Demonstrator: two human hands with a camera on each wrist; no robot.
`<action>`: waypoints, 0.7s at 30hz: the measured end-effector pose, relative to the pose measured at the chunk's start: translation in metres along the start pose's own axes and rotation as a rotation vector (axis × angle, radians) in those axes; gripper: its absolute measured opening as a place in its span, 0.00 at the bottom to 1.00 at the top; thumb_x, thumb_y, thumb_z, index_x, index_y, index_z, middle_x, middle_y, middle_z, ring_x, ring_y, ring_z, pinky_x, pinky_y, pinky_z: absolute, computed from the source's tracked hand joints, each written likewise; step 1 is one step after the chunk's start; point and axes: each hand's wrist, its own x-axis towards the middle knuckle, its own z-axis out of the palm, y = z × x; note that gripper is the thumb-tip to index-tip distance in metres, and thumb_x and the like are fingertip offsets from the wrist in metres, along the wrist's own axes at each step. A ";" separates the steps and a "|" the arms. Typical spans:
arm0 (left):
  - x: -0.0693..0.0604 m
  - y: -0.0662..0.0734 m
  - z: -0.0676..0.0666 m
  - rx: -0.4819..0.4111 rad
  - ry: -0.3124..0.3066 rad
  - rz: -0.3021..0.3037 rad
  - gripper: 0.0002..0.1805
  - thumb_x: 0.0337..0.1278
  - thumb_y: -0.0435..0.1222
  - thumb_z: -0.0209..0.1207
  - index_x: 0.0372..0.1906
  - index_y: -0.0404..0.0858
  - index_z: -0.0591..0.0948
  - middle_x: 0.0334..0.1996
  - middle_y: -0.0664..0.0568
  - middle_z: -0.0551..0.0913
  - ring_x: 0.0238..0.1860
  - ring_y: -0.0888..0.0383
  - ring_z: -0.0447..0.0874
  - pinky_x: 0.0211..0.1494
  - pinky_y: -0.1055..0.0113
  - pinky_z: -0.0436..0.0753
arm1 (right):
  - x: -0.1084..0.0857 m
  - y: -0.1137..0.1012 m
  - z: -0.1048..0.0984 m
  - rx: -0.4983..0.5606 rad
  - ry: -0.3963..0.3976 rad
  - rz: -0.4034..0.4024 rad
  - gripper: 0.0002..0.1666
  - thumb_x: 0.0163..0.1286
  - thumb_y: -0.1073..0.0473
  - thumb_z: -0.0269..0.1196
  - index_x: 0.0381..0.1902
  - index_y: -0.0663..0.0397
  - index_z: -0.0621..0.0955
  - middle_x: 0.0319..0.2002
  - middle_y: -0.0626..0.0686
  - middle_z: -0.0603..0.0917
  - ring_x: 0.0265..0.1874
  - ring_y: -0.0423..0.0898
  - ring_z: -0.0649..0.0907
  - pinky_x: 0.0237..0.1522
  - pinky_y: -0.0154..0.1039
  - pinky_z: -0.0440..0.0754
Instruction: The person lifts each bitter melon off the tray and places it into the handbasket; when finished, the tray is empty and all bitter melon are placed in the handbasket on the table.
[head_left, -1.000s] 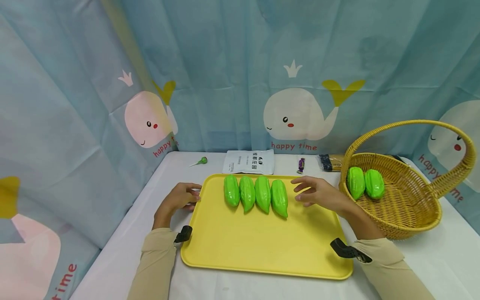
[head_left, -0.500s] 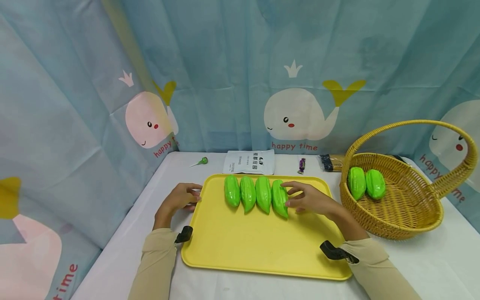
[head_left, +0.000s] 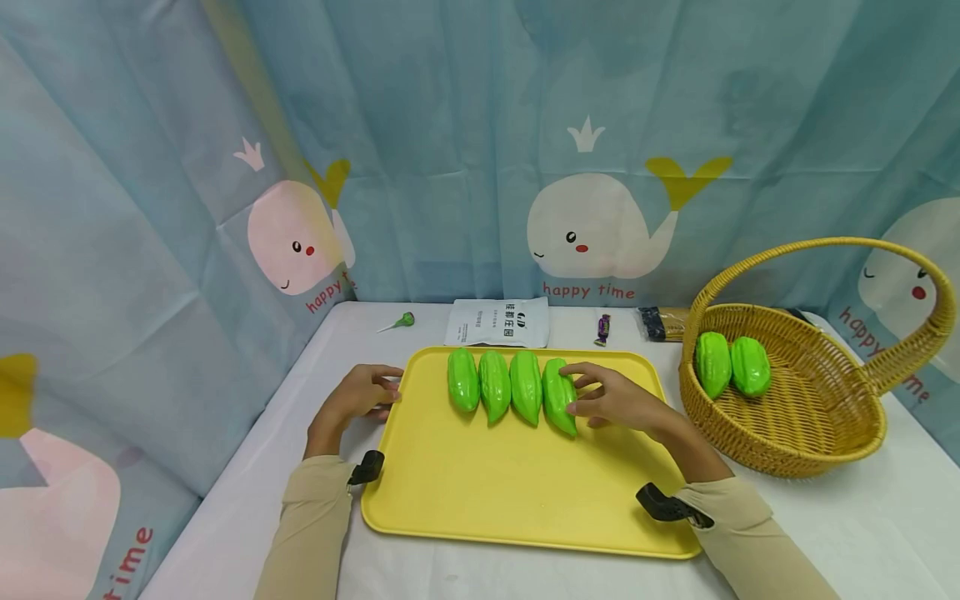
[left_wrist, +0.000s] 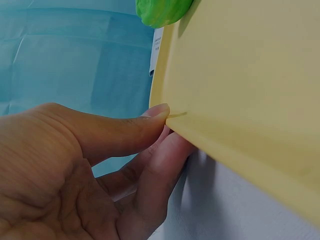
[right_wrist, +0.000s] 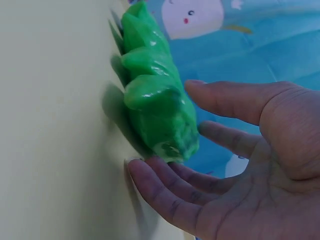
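Several glossy green ribbed fruits with pointed ends lie side by side on a yellow tray [head_left: 517, 492], near its far edge. My left hand [head_left: 362, 393] pinches the tray's left rim; in the left wrist view the thumb [left_wrist: 130, 132] rests on top and curled fingers are beneath. My right hand [head_left: 618, 400] is at the rightmost green ribbed fruit [head_left: 557, 396], fingertips touching its right side. From the right wrist, the loosely bent fingers [right_wrist: 170, 200] lie at the blunt end of that fruit [right_wrist: 160, 115], with the thumb beside it.
Right of the tray stands a wicker basket [head_left: 817, 417] with a tall handle, holding two green fruits [head_left: 731, 367]. Behind the tray lie a white pouch [head_left: 497, 322], a purple wrapped candy [head_left: 602, 329], a green lollipop [head_left: 397, 321] and a dark-and-gold packet [head_left: 663, 323].
My right hand has moved left, from above the tray to the rightmost green ribbed fruit, and stays there. The left hand, the tray and the fruits have not visibly moved.
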 end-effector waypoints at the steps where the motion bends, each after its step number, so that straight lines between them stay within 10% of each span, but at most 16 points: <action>1: 0.000 0.000 0.000 0.001 -0.001 0.001 0.28 0.70 0.28 0.62 0.72 0.27 0.75 0.51 0.37 0.83 0.35 0.58 0.84 0.34 0.68 0.86 | 0.000 0.000 0.001 0.003 -0.008 -0.004 0.42 0.77 0.56 0.67 0.82 0.52 0.65 0.75 0.72 0.63 0.66 0.64 0.79 0.55 0.53 0.87; 21: 0.002 0.000 0.000 0.013 0.009 -0.031 0.28 0.71 0.29 0.63 0.73 0.30 0.76 0.49 0.39 0.83 0.33 0.58 0.83 0.34 0.69 0.86 | 0.002 0.002 0.006 0.015 0.081 0.003 0.26 0.77 0.53 0.68 0.65 0.56 0.75 0.68 0.70 0.71 0.51 0.55 0.84 0.42 0.50 0.90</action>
